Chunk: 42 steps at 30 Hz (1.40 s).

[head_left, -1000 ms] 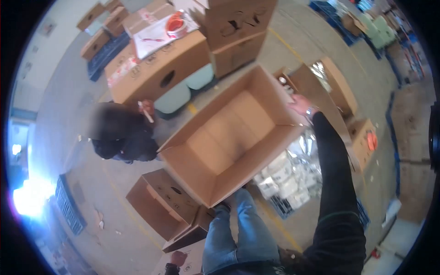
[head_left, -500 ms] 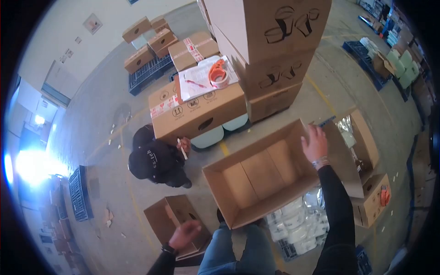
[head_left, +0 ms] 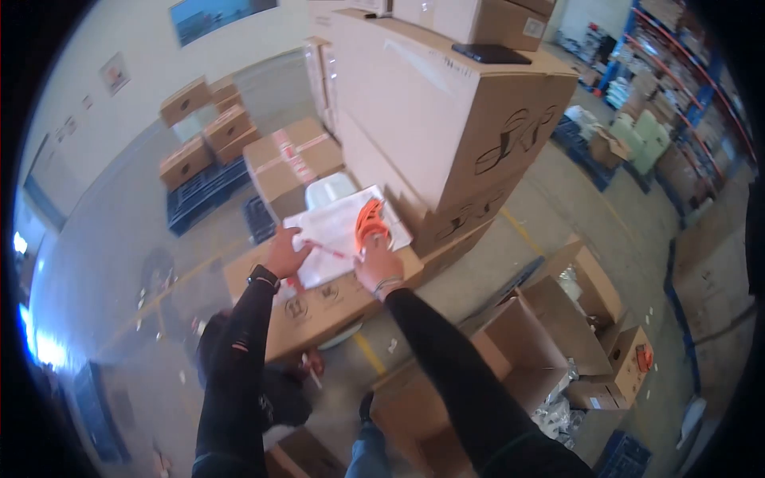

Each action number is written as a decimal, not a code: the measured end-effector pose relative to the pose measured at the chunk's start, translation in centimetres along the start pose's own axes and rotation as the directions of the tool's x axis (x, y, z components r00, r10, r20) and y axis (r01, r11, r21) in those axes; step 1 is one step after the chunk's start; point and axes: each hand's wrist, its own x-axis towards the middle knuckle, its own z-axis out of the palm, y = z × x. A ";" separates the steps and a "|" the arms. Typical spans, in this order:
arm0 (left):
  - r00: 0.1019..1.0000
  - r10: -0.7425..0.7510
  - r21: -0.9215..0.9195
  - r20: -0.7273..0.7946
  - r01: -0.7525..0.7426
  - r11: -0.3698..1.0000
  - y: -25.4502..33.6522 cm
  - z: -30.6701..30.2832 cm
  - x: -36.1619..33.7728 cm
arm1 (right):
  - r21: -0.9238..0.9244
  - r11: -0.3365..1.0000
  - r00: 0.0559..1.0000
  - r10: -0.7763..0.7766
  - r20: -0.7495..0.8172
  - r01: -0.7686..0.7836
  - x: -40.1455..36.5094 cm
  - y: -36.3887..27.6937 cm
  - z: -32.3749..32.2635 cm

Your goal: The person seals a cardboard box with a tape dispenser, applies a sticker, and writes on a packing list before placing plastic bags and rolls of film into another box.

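A sheaf of papers (head_left: 331, 227) lies on top of a taped cardboard box (head_left: 347, 299). My left hand (head_left: 287, 253) rests at the left edge of the papers with its fingers apart, close to a red-and-white pen (head_left: 325, 249). On the right part of the papers is an orange tape dispenser (head_left: 370, 215). My right hand (head_left: 379, 267) closes over its lower end and hides the tape roll. The large open carton (head_left: 510, 342) stands below my right forearm.
Tall stacked cartons (head_left: 446, 135) rise behind the papers, with a dark flat device (head_left: 492, 53) on top. A co-worker's hand (head_left: 312, 368) holds a white marker-like stick beside the taped box. Another tape dispenser (head_left: 644, 358) sits on a box at the right.
Both hands have moved up and forward to the papers. My right hand has left the open carton's rim and reached the tape dispenser. The view has shifted toward the tall stack.
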 end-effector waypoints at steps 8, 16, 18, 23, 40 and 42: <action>0.906 -0.272 0.353 0.324 0.151 0.924 -2.2 0.9 7.0 | 0.040 0.979 0.980 -0.200 -0.025 0.201 -3.8 1.0 -4.4; 0.886 -0.300 0.331 0.354 0.182 0.926 -0.8 -0.7 8.0 | 0.002 0.890 0.859 -0.441 -0.259 0.457 -2.6 -7.9 -22.3; 0.881 -0.321 0.352 0.347 0.195 0.916 -0.3 -1.4 8.2 | -0.108 0.847 0.775 -0.522 -0.358 0.521 1.9 -8.8 -26.3; 0.776 -0.311 0.245 0.549 0.206 0.947 -1.3 -4.5 8.1 | -0.205 0.848 0.781 -0.529 -0.332 0.488 16.2 -9.3 -36.5; 0.811 -0.144 -0.415 0.567 0.432 0.801 2.0 -10.8 -0.8 | -0.195 0.939 0.792 -0.343 -0.505 0.282 17.2 -11.0 -37.7; 0.860 -0.121 -0.485 0.496 0.390 0.783 3.5 -10.8 -2.1 | 0.122 0.993 0.994 0.014 -0.109 -0.001 9.2 -13.1 -35.9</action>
